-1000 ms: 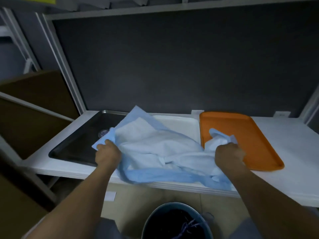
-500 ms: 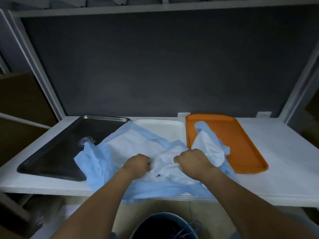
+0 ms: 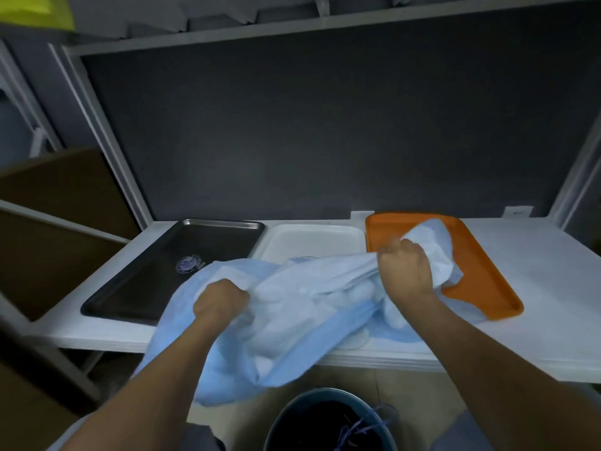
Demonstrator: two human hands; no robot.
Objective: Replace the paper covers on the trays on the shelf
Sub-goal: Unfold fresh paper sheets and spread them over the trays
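From where I'm steering, the white shelf (image 3: 536, 288) has its widest bare stretch on the right, past the orange tray (image 3: 487, 281), running out to the slanted upright there; on the left only a thin strip of board shows beyond the dark metal tray (image 3: 169, 265). The three trays sit side by side against the back, the white tray (image 3: 312, 239) in the middle, its edges close to its neighbours. The paper covers (image 3: 309, 304), one crumpled blue-and-white mass, lie across the front of the white tray, overlap the near corners of the other two and spill over the shelf's front edge. My left hand (image 3: 219, 299) is fisted in the bunch at its left; my right hand (image 3: 405, 268) is clenched round a twisted wad over the orange tray's near-left part, with paper stretched between the two fists. A round bin (image 3: 328, 393) stands below the shelf edge between my forearms, its lower part cut off by the frame, with dark contents and a few blue strands I can't identify. The dark back panel (image 3: 325, 125) closes off the rear and an upper shelf (image 3: 325, 24) caps the bay. Brown cardboard (image 3: 58, 190) crowds the left side. The front of the white tray is hidden under paper, and the round mark on the metal tray is too blurred to read.
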